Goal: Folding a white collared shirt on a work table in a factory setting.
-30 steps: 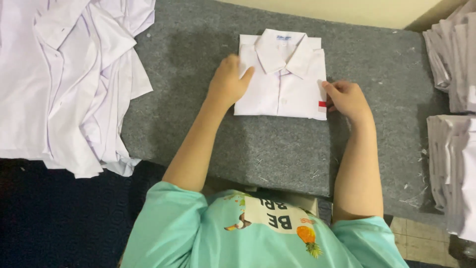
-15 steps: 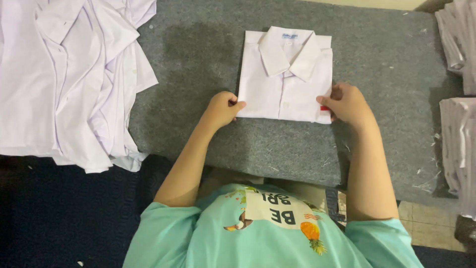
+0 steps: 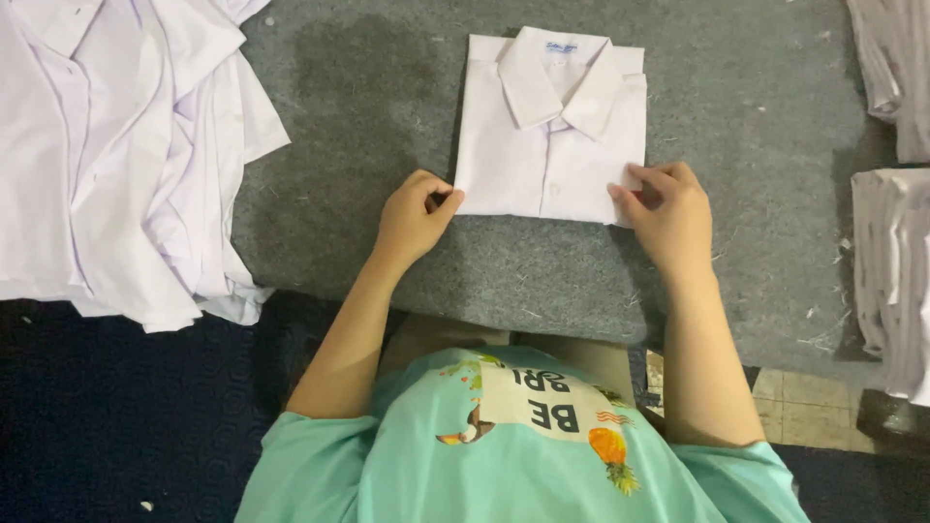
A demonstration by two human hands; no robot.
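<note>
We see a folded white collared shirt [image 3: 550, 136] lying flat (collar away from us) on the grey felt-covered tabletop [image 3: 368, 126]. Our left hand [image 3: 415, 215] pinches the shirt's near left corner; our right hand [image 3: 668, 211] pinches its near right corner. Left of the shirt lies a heap of loose white shirts [image 3: 116, 155].

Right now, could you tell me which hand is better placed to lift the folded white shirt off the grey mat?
Probably the right hand: its fingers already lie on the lower right corner of the folded white shirt. The left hand only pinches the lower left edge, mostly resting on the grey mat.
</note>
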